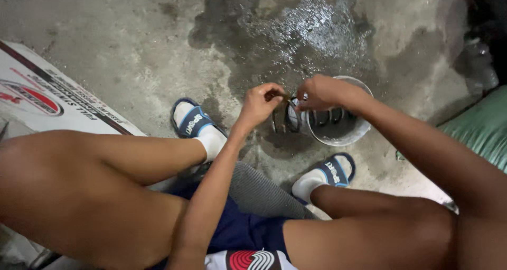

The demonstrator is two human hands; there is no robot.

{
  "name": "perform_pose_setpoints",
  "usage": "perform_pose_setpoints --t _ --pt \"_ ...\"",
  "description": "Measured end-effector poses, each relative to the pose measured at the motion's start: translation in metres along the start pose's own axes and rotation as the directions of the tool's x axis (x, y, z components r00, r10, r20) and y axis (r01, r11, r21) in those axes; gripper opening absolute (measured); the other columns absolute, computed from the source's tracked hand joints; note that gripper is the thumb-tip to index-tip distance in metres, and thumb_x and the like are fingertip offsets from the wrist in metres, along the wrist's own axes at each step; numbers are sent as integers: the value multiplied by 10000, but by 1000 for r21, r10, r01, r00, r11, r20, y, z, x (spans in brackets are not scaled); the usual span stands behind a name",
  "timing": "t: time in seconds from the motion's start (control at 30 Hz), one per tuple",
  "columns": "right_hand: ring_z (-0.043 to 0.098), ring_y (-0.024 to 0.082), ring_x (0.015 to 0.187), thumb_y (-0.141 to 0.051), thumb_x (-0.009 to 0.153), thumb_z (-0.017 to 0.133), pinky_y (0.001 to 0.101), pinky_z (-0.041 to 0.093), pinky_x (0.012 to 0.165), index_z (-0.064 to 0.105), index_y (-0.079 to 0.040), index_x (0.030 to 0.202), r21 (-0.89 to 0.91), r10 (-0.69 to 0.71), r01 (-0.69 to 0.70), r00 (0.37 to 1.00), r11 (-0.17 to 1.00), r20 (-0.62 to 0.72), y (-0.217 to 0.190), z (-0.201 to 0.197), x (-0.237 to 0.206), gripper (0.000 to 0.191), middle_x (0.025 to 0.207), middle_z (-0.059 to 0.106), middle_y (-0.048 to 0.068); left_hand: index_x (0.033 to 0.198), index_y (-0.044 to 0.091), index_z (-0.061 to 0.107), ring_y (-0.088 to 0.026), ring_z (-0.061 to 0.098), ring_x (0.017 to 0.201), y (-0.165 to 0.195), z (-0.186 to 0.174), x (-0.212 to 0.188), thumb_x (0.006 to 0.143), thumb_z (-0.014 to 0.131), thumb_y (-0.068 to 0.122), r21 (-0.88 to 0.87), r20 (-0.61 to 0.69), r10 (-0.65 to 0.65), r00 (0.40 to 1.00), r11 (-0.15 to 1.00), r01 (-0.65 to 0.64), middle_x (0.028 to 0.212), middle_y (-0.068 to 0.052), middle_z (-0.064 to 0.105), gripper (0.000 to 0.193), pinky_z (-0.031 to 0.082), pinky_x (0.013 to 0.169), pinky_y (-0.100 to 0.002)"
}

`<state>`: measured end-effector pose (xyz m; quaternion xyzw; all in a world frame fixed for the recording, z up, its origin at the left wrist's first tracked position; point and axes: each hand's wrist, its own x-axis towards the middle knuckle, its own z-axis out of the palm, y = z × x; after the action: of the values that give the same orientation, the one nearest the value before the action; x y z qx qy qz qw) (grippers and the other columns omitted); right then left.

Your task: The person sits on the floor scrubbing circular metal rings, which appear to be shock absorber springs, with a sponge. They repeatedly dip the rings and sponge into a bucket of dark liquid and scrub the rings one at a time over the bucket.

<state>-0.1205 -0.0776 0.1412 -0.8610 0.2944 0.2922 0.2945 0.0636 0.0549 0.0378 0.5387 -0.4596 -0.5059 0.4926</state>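
Both the left hand [261, 102] and right hand [319, 92] pinch a dark coiled spring [288, 117], fingers closed on it. A grey bowl [359, 130] sits at four o'clock from the spring.

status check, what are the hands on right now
Left hand and right hand both pinch a small dark ribbed part. Held just above the pale bowl on wet concrete. Nothing blocking.

We look down from one camera worn on the head, facing forward and steeply downward over our own knees to the wet concrete floor [132, 64], close enough that the thighs fill the lower frame.
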Motion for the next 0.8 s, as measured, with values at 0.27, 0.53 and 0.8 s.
perform_pose_setpoints --t 0.27,0.53,0.8 --pt "744 200 728 -262 875 743 365 562 695 715 -61 1182 514 75 49 973 857 -217 -18 37 -49 368 831 775 118 1075 16 770 -84 672 878 -30 34 -20 933 747 64 -203 -45 -162 986 968 150 971 -38 758 152 559 795 -259" --pt "773 249 868 -266 870 733 385 585 743 687 -51 1207 462 -2 74 988 884 -153 -25 28 -95 402 975 788 130 1033 88 743 -234 741 887 16 16 -21 846 753 47 220 12 174 985 960 -173 999 -92 744 192 583 764 -329" --pt "684 459 878 -285 778 774 540 542 766 657 18 1105 19 -58 63 977 998 -206 -53 8 -67 460 929 714 255 1006 112 737 -321 667 961 47 6 -2 811 740 100 573 210 298 931 734 -364 963 -98 739 196 561 801 -456"
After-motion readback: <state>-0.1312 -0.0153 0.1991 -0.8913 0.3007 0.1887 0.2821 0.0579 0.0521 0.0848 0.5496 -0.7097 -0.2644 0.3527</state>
